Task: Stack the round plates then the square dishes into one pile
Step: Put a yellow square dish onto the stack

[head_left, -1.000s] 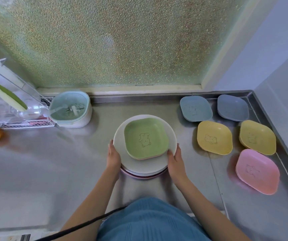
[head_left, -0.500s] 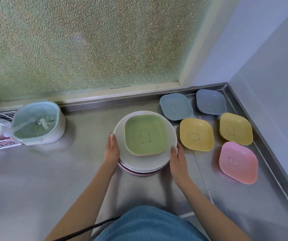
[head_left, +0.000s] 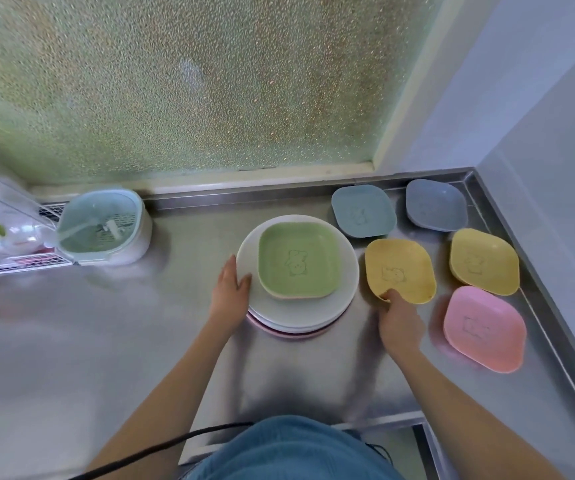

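A pile of round plates (head_left: 346,268), white over a pink one, stands mid-counter with a green square dish (head_left: 299,260) on top. My left hand (head_left: 229,292) rests open against the pile's left rim. My right hand (head_left: 398,320) grips the near corner of a yellow square dish (head_left: 399,270) right of the pile. Further right lie a second yellow dish (head_left: 483,260), a pink dish (head_left: 484,328), a teal dish (head_left: 363,211) and a blue-grey dish (head_left: 435,204).
A pale green strainer basket (head_left: 104,226) sits at the back left beside a wire rack (head_left: 16,263). A frosted window rises behind the steel counter (head_left: 106,341). A raised counter rim (head_left: 556,341) and grey wall close the right side.
My right hand left the pile's right rim and moved right onto the near yellow dish. My left hand stays at the pile. The camera view shifted.
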